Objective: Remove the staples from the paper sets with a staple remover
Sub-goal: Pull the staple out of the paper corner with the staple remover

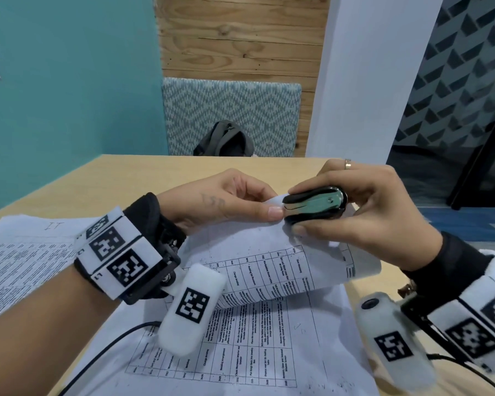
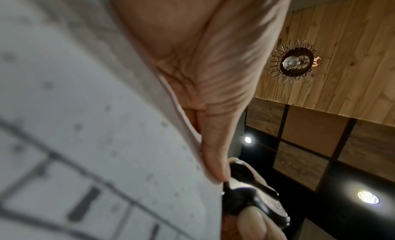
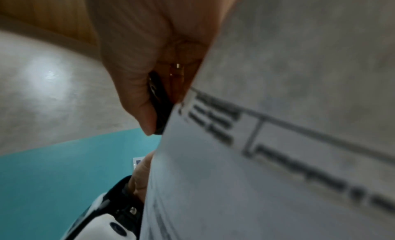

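Observation:
A stapled paper set point(image 1: 272, 261) with a printed table is lifted off the wooden table point(image 1: 132, 178), its upper corner raised between both hands. My left hand point(image 1: 235, 204) pinches that corner, thumb on top. My right hand point(image 1: 355, 207) grips a black and metal staple remover point(image 1: 315, 205), squeezed with its jaws at the paper corner beside my left thumb. The staple itself is hidden. In the left wrist view the paper point(image 2: 85, 125) fills the left side and the remover point(image 2: 252, 193) sits below my thumb. The right wrist view shows my fingers on the remover point(image 3: 159, 105) behind the sheet point(image 3: 278, 142).
More printed sheets point(image 1: 240, 352) lie flat under the lifted set, and another page point(image 1: 20, 261) lies at the left. A black cable point(image 1: 103, 352) runs across the near edge. A patterned chair point(image 1: 232, 110) with a dark backpack point(image 1: 226, 140) stands behind the table.

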Action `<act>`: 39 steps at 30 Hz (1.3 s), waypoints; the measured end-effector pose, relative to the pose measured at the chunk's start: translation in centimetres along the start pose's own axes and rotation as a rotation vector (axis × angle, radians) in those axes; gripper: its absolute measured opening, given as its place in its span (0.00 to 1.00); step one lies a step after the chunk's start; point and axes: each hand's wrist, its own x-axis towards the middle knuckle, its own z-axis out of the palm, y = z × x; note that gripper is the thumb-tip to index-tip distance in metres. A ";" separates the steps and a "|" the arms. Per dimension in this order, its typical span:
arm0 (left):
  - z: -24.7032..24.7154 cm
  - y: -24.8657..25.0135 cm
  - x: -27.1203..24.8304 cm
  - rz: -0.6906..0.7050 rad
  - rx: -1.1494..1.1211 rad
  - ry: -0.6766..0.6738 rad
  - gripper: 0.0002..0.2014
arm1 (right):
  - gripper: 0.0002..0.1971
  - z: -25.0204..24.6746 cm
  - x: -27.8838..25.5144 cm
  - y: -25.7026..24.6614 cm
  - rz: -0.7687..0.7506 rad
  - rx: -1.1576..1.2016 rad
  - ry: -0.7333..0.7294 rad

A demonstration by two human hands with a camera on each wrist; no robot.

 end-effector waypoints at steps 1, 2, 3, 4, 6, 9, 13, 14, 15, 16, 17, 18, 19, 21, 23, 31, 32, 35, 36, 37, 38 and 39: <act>0.0 0.0 0.0 0.008 -0.012 0.000 0.04 | 0.17 -0.1 0.0 0.1 0.024 0.052 0.000; 0.1 -0.1 0.0 0.016 -0.020 -0.003 0.04 | 0.19 -0.1 0.1 0.2 0.040 0.094 -0.004; 0.1 -0.1 0.0 0.027 -0.025 -0.006 0.05 | 0.21 -0.2 0.0 0.3 0.050 0.128 -0.010; 0.2 -0.2 0.0 0.040 -0.030 -0.007 0.06 | 0.21 -0.2 0.0 0.4 0.061 0.160 -0.015; 0.4 -0.3 0.0 0.054 -0.045 -0.007 0.09 | 0.19 -0.2 0.0 0.5 0.101 0.234 -0.014; 0.5 -0.3 0.0 0.053 -0.027 0.005 0.08 | 0.18 -0.3 -0.1 0.7 0.178 0.348 0.006; 0.4 -0.3 0.1 0.011 0.044 0.063 0.02 | 0.17 -0.4 0.1 0.4 0.134 0.190 0.015; 0.2 -0.3 0.1 -0.014 0.056 0.078 0.03 | 0.16 -0.4 0.2 0.2 0.097 0.101 0.015; 0.1 -0.2 0.1 -0.039 0.065 0.090 0.04 | 0.16 -0.6 0.2 0.1 0.064 0.024 0.021; -0.1 -0.1 0.0 -0.059 0.075 0.099 0.05 | 0.16 -0.9 0.2 0.0 0.050 -0.020 0.030; -0.2 0.0 -0.1 -0.074 0.089 0.107 0.05 | 0.16 -1.3 0.3 -0.2 0.056 -0.027 0.037; -0.4 0.0 -0.1 -0.083 0.107 0.112 0.06 | 0.16 -1.6 0.4 -0.4 0.081 -0.011 0.035; -0.5 0.1 -0.2 -0.091 0.133 0.115 0.06 | 0.16 -1.9 0.5 -0.5 0.123 0.013 0.018; -0.7 0.3 -0.3 -0.104 0.201 0.132 0.05 | 0.16 -2.3 0.6 -0.7 0.226 0.052 -0.054; -0.9 0.5 -0.5 -0.120 0.267 0.161 0.06 | 0.18 -2.9 0.5 -0.7 0.303 0.078 -0.100; 0.3 1.0 -0.3 0.046 0.457 0.350 0.24 | 0.29 -4.3 -1.1 -0.2 0.426 0.232 -0.192; 0.6 1.1 -0.2 0.075 0.473 0.371 0.23 | 0.29 -4.1 -1.4 -0.2 0.441 0.265 -0.206; 1.2 1.2 -0.1 0.130 0.523 0.421 0.23 | 0.28 -3.7 -2.0 -0.1 0.479 0.268 -0.203; 1.4 1.2 0.0 0.141 0.542 0.441 0.24 | 0.26 -3.6 -2.1 0.0 0.489 0.268 -0.194; 1.4 1.2 0.1 0.150 0.571 0.463 0.26 | 0.24 -3.6 -2.1 -0.1 0.496 0.278 -0.201; 1.5 1.1 0.2 0.164 0.615 0.488 0.28 | 0.22 -3.5 -2.2 -0.2 0.503 0.297 -0.219; 1.6 1.0 0.3 0.182 0.669 0.515 0.29 | 0.19 -3.5 -2.3 -0.3 0.509 0.312 -0.235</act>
